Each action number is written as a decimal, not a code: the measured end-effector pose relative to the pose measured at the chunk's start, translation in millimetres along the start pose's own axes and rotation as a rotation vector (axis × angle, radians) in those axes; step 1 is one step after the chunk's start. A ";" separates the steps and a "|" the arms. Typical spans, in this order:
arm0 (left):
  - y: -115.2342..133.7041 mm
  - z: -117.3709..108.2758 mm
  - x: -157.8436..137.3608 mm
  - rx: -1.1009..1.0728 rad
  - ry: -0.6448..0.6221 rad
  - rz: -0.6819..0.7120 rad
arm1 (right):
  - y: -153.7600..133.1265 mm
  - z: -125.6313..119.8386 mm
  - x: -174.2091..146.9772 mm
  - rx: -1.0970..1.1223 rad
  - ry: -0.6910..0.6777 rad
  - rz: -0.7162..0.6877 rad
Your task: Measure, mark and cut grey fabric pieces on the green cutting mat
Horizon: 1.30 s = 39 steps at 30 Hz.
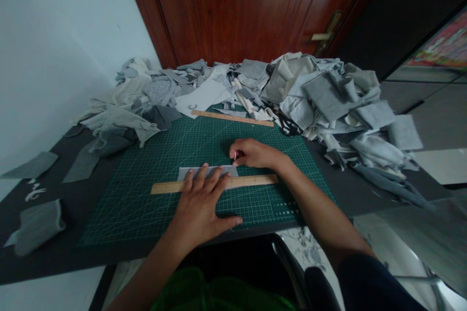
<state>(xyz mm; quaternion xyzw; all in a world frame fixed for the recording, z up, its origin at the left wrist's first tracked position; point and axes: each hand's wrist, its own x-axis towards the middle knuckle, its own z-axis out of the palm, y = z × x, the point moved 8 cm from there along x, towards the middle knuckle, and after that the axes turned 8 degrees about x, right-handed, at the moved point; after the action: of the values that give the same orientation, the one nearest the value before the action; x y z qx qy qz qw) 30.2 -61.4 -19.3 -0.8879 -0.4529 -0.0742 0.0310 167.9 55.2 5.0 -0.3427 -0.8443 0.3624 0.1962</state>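
Observation:
A small grey fabric piece (183,173) lies flat on the green cutting mat (138,209). Across its near part runs a wooden ruler (255,181). My left hand (200,206) rests on both, fingers spread and flat, thumb out over the mat. At the fabric's far right corner, my right hand (251,153) is closed in a pinch round a small pale pink stick (235,156). Its tip is at or close to the cloth; the fingers hide the rest, so I cannot tell its exact kind.
A second wooden ruler (233,118) lies at the mat's far edge by a white paper pattern (204,97). Black-handled scissors (289,127) sit beside a large heap of grey cloth (328,92). More scraps (127,106) pile at the left, with folded cloth (39,226) near the front.

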 end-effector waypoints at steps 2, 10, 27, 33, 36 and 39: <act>0.0 0.6 -0.3 -0.006 0.004 -0.001 | 1.9 -0.6 -0.7 0.009 -0.002 0.005; 0.3 2.8 -0.4 0.002 -0.003 0.004 | -8.6 -1.6 -1.9 0.033 0.041 -0.052; 1.3 1.9 -0.7 0.005 -0.018 0.003 | -3.3 -1.8 -7.6 0.196 -0.097 0.022; 1.4 2.7 -1.4 0.003 -0.004 0.003 | -11.8 0.8 -7.2 0.014 -0.108 -0.031; 1.1 3.1 -1.1 0.000 -0.004 0.000 | -15.8 1.2 -7.2 -0.056 -0.102 -0.043; 1.0 2.8 -0.8 -0.002 -0.008 -0.002 | -17.9 1.1 -7.5 -0.094 -0.095 -0.051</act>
<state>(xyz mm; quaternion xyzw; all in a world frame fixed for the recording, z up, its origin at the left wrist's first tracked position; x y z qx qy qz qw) 30.9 -62.2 -22.1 -0.8879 -0.4537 -0.0708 0.0284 164.6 40.3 17.0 -0.3120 -0.8772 0.3333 0.1487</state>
